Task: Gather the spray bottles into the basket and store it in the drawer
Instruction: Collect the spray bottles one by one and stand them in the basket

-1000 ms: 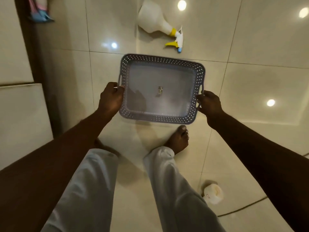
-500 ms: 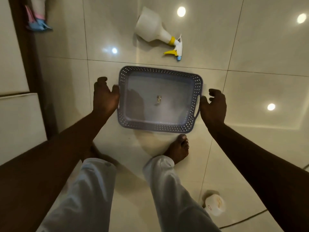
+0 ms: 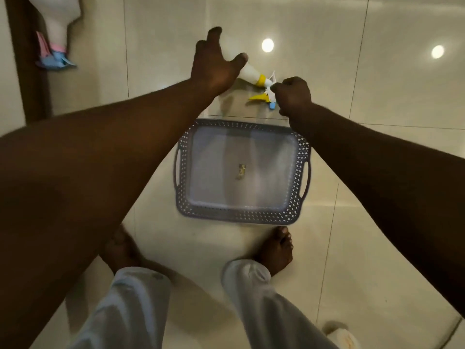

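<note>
Lying on its side on the floor just beyond the basket, the white spray bottle has our left grip spread apart over its body, while our right grip curls round its trigger head. A second bottle lies well apart at far left.

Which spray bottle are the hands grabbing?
The yellow-trigger bottle, lying just beyond the basket: the right hand grips its spray head and the left hand spreads over its body. The pink-and-blue bottle lies far left, untouched.
</note>
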Demonstrator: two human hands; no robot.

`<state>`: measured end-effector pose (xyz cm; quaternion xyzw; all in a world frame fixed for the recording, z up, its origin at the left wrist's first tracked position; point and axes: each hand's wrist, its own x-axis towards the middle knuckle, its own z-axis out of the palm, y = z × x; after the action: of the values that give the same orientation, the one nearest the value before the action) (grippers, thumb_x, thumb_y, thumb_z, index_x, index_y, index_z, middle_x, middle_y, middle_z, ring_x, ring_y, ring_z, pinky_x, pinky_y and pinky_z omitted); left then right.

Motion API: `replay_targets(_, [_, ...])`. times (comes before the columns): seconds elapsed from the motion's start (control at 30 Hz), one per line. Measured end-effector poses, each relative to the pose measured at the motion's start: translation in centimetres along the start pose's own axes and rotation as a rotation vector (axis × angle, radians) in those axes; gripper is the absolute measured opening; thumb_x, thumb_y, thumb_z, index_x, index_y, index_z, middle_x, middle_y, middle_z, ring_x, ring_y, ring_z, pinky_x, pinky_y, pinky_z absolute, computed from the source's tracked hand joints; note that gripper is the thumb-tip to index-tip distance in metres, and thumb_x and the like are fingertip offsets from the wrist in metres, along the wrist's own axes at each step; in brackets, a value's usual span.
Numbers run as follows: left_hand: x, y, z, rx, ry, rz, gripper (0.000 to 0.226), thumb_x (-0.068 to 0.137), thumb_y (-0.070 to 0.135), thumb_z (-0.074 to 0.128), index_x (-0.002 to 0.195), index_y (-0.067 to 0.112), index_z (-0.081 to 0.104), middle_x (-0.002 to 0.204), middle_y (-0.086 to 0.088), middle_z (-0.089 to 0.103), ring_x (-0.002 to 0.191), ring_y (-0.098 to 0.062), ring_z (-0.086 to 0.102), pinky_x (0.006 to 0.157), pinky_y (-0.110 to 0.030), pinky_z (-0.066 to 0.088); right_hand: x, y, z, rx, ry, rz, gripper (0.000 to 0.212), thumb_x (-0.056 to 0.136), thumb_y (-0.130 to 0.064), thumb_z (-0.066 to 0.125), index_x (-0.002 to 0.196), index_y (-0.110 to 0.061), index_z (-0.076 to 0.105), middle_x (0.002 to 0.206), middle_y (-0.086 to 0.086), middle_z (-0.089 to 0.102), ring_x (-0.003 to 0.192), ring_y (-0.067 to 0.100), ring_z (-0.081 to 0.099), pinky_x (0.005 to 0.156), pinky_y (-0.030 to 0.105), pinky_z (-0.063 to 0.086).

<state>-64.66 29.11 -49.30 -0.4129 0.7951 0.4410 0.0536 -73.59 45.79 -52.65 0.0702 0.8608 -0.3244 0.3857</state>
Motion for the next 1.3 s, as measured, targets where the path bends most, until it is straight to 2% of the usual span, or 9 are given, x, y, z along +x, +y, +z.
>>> replay_targets(0.2, [0.8,-0.7,1.0,0.03,-0.026,-0.036,0.089,0.092,0.036,0.073,0.164,0.025,0.022,0.151,-0.015,0.039,0.133,-0.03,0.054,0.108,-0.029,0.044,0.3,0.1,1.0,0.041,-0.048,0.057,0.034,0.09,-0.024,0.07,0.117,-0.002,0.068,0.089,0.006,0.059,0.066,0.015,0.054,0.056,0.025,0.043])
replay_targets(0.33, [0.8,-1.4,0.6,-0.041,-0.01,-0.095,0.084,0.094,0.029,0.072,0.163,0.026,0.025,0.149,-0.015,0.043,0.13,-0.027,0.056,0.097,-0.021,0.04,-0.8,-0.4,0.5,0.3,-0.12,0.141,0.027,0.095,-0.022,0.067,0.119,-0.009,0.064,0.1,0.007,0.056,0.081,0.017,0.056,0.08,0.034,0.056])
replay_targets(0.47, [-1.0,-1.5,-1.2,-0.251,0.128,-0.162,0.076,0.092,0.037,0.072,0.158,0.025,0.036,0.147,-0.005,0.051,0.132,-0.021,0.055,0.096,-0.015,0.037,-4.3,-2.5,-1.3,0.382,-0.13,0.035,0.01,0.1,-0.025,0.061,0.092,-0.02,0.062,0.1,0.009,0.066,0.087,0.019,0.067,0.081,0.036,0.056])
replay_targets(0.6, [-5.4,-0.9,-4.1,-0.499,0.147,-0.226,0.069,0.088,0.045,0.077,0.148,0.028,0.047,0.14,0.007,0.054,0.131,-0.018,0.057,0.109,-0.032,0.05,-10.1,-3.7,-3.6,0.667,-0.254,0.009,0.029,0.105,-0.043,0.054,0.121,-0.022,0.066,0.123,0.009,0.072,0.112,0.023,0.073,0.097,0.04,0.058])
replay_targets(0.67, [-8.6,-0.9,-5.1,-0.677,0.082,-0.293,0.064,0.088,0.043,0.079,0.144,0.031,0.051,0.143,-0.001,0.059,0.126,-0.023,0.062,0.101,-0.044,0.059,-13.2,-3.6,-4.2,0.816,-0.345,0.047,0.05,0.106,-0.052,0.048,0.138,-0.016,0.063,0.125,0.007,0.072,0.122,0.028,0.069,0.099,0.043,0.057])
replay_targets(0.77, [-13.3,-1.7,-5.8,-0.824,0.053,-0.371,0.062,0.09,0.039,0.079,0.145,0.029,0.052,0.134,-0.009,0.066,0.12,-0.028,0.068,0.081,-0.037,0.063,-16.9,-2.6,-3.9,0.945,-0.472,0.135,0.064,0.105,-0.062,0.037,0.145,-0.017,0.059,0.141,0.007,0.067,0.134,0.032,0.06,0.107,0.052,0.051])
replay_targets(1.0, [-20.5,-5.5,-5.1,-1.018,-0.044,-0.486,0.045,0.096,0.032,0.073,0.14,0.03,0.062,0.142,-0.002,0.064,0.125,-0.03,0.066,0.094,-0.045,0.062,-21.6,0.8,0.8,0.834,-0.408,0.312,0.034,0.109,-0.025,0.044,0.137,-0.014,0.059,0.124,0.009,0.06,0.115,0.034,0.056,0.104,0.058,0.049])
replay_targets(1.2, [-21.7,-8.9,-3.4,-1.046,-0.123,-0.586,0.053,0.104,0.027,0.06,0.156,0.027,0.046,0.155,-0.005,0.053,0.138,-0.028,0.056,0.106,-0.04,0.054,-21.5,3.1,4.4,0.859,-0.442,0.391,0.026,0.106,-0.028,0.051,0.12,-0.013,0.067,0.107,0.008,0.069,0.111,0.033,0.064,0.113,0.058,0.046])
replay_targets(1.3, [-21.4,-10.2,-2.3,-1.003,-0.167,-0.6,0.051,0.11,0.026,0.048,0.16,0.028,0.04,0.16,-0.005,0.049,0.144,-0.027,0.05,0.116,-0.04,0.046,-20.9,3.6,6.3,0.775,-0.398,0.388,0.032,0.101,-0.033,0.062,0.127,-0.018,0.069,0.129,0.009,0.069,0.119,0.027,0.064,0.11,0.049,0.05])
